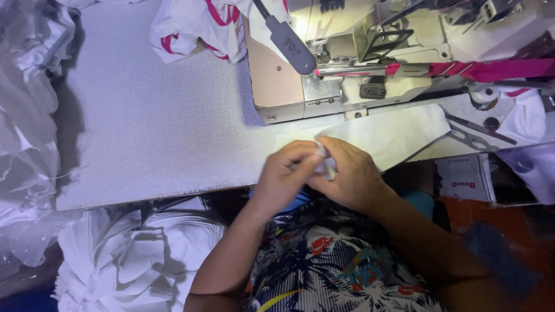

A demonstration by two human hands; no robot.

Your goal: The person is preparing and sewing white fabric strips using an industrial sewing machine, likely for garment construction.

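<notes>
My left hand (284, 176) and my right hand (352, 173) meet at the near edge of the grey sewing table (156, 127). Between their fingertips they pinch a small white piece of cloth (322, 155); most of it is hidden by the fingers. A flat white fabric panel (393, 133) lies on the table just beyond my hands, in front of the sewing machine (347, 63). Pink binding tape (491, 69) runs through the machine's folder on the right.
White garments with pink trim (196, 26) are heaped at the table's back. A pile of white fabric (139, 254) sits below the table's front edge at left, with clear plastic wrap (26, 133) along the left side. Metal snips (474, 136) lie at right.
</notes>
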